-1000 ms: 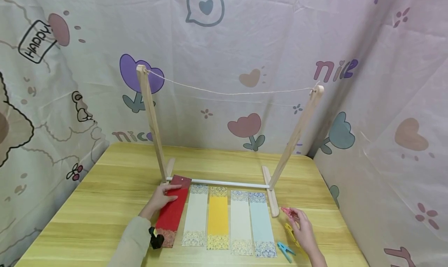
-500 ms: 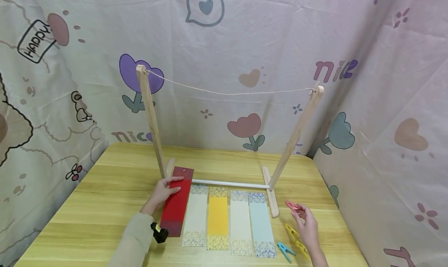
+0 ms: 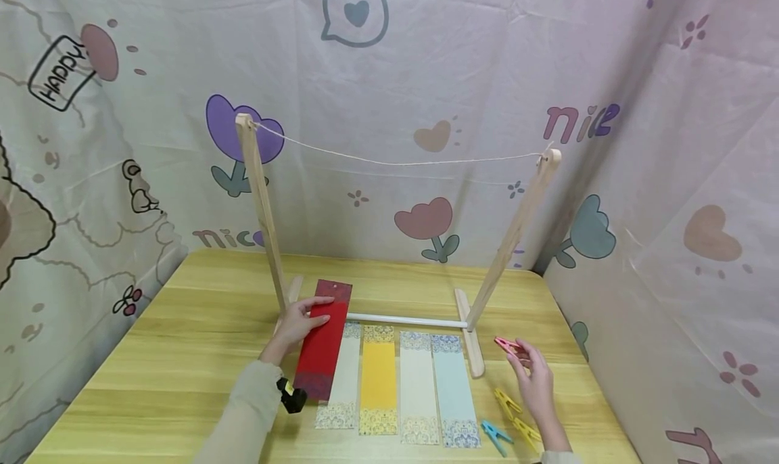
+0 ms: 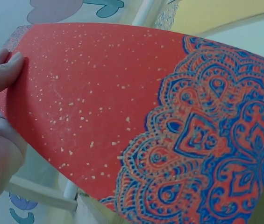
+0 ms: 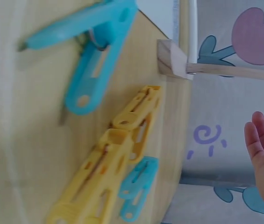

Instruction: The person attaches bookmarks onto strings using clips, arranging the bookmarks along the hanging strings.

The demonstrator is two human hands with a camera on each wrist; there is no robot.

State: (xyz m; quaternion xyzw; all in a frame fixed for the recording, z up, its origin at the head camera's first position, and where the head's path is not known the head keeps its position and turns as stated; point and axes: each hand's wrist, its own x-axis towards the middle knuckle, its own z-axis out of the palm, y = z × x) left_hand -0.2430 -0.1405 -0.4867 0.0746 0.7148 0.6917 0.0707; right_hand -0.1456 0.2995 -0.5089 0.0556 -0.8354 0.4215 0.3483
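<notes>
My left hand (image 3: 297, 327) grips a red paper bookmark (image 3: 325, 342) with darker ornate ends and a hole at its top. The bookmark is raised and tilted, partly covering a cream bookmark (image 3: 349, 376). In the left wrist view, gold flecks and a lacy border show on the red bookmark (image 4: 89, 102), its edge between thumb and fingers. My right hand (image 3: 535, 383) pinches a pink clothespin (image 3: 507, 345) above the table's right side. Below it lie yellow clothespins (image 3: 517, 420) and a blue clothespin (image 3: 496, 437); the right wrist view shows two blue ones.
A wooden stand with a left post (image 3: 260, 207), a right post (image 3: 514, 241) and a slack string (image 3: 389, 163) between them stands at the back. A white rod (image 3: 408, 320) joins its feet. A yellow bookmark (image 3: 379, 376), another cream one (image 3: 418, 389) and a light blue one (image 3: 455, 389) lie in a row.
My left hand has lifted the red bookmark and carried it rightward and away from me, over the first cream bookmark. My right hand has risen slightly with the pink clothespin, moving off the yellow ones.
</notes>
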